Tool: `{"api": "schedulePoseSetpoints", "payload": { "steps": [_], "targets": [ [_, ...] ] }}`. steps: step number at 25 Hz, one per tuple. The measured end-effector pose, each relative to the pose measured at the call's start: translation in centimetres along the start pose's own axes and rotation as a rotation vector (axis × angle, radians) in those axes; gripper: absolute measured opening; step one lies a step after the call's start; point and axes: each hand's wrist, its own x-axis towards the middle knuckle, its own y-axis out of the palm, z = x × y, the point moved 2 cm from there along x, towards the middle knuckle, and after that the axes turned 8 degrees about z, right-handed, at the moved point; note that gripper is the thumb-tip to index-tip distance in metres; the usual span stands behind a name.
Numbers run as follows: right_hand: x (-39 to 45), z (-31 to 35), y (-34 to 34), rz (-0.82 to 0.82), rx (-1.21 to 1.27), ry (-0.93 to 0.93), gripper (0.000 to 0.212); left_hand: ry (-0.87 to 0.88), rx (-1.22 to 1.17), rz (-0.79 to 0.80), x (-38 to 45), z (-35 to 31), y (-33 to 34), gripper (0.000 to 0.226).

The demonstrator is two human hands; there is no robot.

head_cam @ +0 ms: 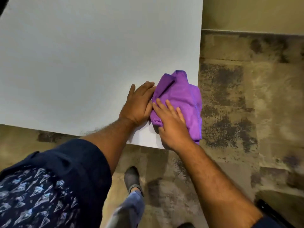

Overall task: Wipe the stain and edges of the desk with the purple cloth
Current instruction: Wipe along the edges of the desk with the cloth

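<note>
Right hand (171,127) flat on purple cloth (181,96).

A flat, pale grey-white desk (74,63) with a smooth matte top carries a crumpled purple cloth (181,97) at its near right corner, the cloth's right side hanging just over the edge. Two bare hands lie on it: the left hand (139,102) flat on the desktop touching the cloth, the right hand (172,124) pressed flat onto the cloth.
</note>
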Motion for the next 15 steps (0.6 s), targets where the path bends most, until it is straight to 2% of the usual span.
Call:
{"api": "schedulePoseSetpoints", "payload": {
  "steps": [3, 6, 8, 12, 15],
  "targets": [
    [-0.4, 1.2, 1.1, 0.106, 0.039, 0.037, 0.085, 0.017, -0.213, -0.037, -0.6, 0.7, -0.9, 0.053],
    [0.2, 1.5, 1.4, 0.118, 0.008, 0.105, 0.085, -0.037, -0.628, -0.096, -1.5, 1.4, -2.3, 0.046],
    [0.3, 2.7, 2.1, 0.122, -0.016, 0.137, 0.082, -0.086, -0.794, -0.111, -2.4, 2.4, -3.5, 0.042],
    [-1.1, 8.3, 6.0, 0.271, -0.034, -0.018, 0.082, -0.072, -0.812, -0.016, -6.3, 6.3, -5.0, 0.042],
    [-2.7, 11.9, 8.2, 0.416, 0.037, -0.094, 0.076, -0.131, -0.759, 0.086, -10.4, 8.5, -6.4, 0.046]
  ]
}}
